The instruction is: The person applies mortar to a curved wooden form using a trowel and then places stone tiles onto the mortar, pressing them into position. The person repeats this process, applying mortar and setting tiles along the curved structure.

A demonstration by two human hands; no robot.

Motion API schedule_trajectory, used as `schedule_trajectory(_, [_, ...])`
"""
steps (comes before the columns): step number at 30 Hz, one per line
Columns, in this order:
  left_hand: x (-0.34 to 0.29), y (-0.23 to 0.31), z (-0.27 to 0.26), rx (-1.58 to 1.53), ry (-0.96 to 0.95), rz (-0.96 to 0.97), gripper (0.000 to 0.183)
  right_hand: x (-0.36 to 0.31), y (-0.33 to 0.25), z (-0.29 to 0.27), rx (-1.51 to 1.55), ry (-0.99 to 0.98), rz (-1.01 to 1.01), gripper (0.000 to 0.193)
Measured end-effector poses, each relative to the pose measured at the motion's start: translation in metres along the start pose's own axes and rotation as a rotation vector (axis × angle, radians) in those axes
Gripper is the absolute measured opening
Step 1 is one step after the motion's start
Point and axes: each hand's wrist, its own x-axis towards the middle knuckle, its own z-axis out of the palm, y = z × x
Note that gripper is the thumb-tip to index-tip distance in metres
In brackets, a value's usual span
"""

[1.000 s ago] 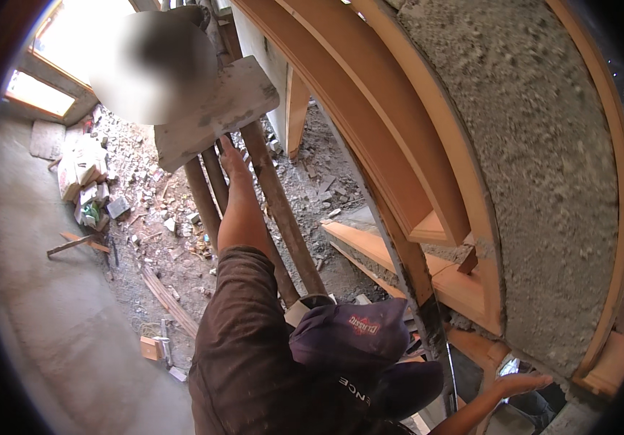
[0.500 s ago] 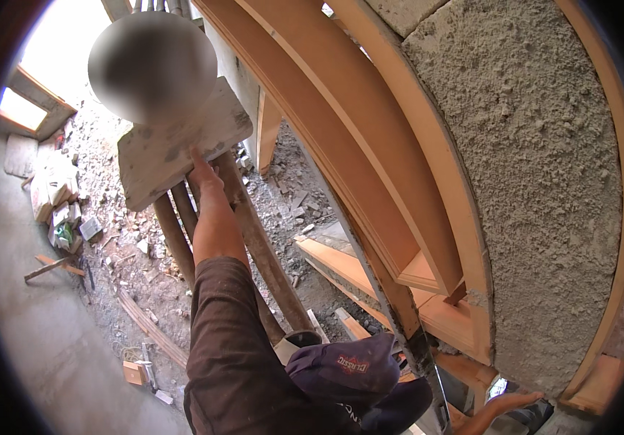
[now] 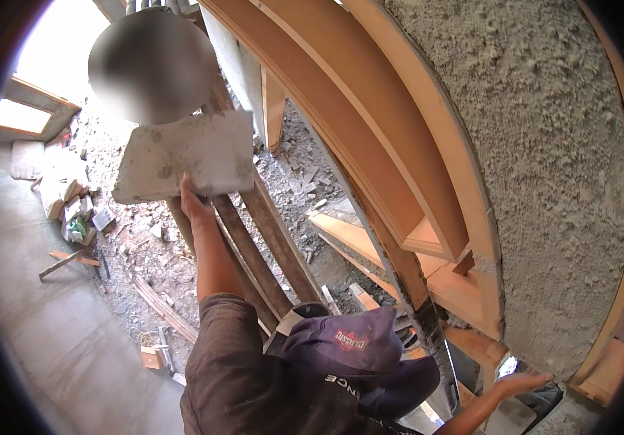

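Toward the far left, saw pale slabs (image 3: 58, 187) heaped beside strewn rubble (image 3: 154, 232). Just right of these, gripped a flat grey board (image 3: 185, 154) by its near edge with the left hand (image 3: 193, 207), thumb on top, fingers hidden, brown poles (image 3: 275, 235) partly behind. Farther right, faced an orange wooden frame (image 3: 352, 138). At near right, had the right hand (image 3: 522, 383) released and extended beside a rough plaster panel (image 3: 555, 217); could not tell whether touching.

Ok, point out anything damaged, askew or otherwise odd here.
The held-up grey board has dark blotches and an irregular left edge, so it looks worn. Loose rubble lies scattered below, which looks untidy. The grey plaster at the picture's right is lumpy above and smoother near the bottom, so its finish seems uneven.
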Motion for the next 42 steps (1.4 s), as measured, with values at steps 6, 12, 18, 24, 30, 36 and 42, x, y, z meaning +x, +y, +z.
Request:
schedule_trajectory(6, [-0.067, 0.015, -0.081, 0.092, -0.241, -0.128, 0.047, -0.012, -0.017, 0.005, -0.134, 0.013, -0.061, 0.079])
schedule_trajectory(12, [-0.072, 0.016, -0.083, 0.243, 0.041, 0.007, 0.049, -0.009, -0.013, 0.001, -0.263, -0.044, -0.043, 0.087])
schedule_trajectory(18, [-0.121, 0.073, -0.049, 0.652, 0.099, 0.075, 0.048, -0.011, -0.014, -0.002, -0.164, -0.124, 0.065, 0.089])
schedule_trajectory(24, [-0.161, 0.124, -0.061, 1.25, -0.269, 0.146, 0.045, -0.012, -0.007, -0.007, -0.03, -0.149, -0.009, 0.09])
schedule_trajectory(30, [-0.127, 0.106, -0.062, 1.652, -0.238, 0.25, 0.046, -0.026, -0.009, 0.002, -0.046, -0.129, -0.086, 0.093])
schedule_trajectory(36, [-0.174, 0.073, -0.016, 1.582, -0.557, 0.261, 0.052, -0.022, -0.004, 0.006, 0.135, -0.162, -0.108, 0.098])
schedule_trajectory(42, [-0.254, 0.111, 0.015, 1.766, -0.776, 0.455, 0.056, -0.017, -0.014, -0.001, 0.166, -0.267, -0.227, 0.098])
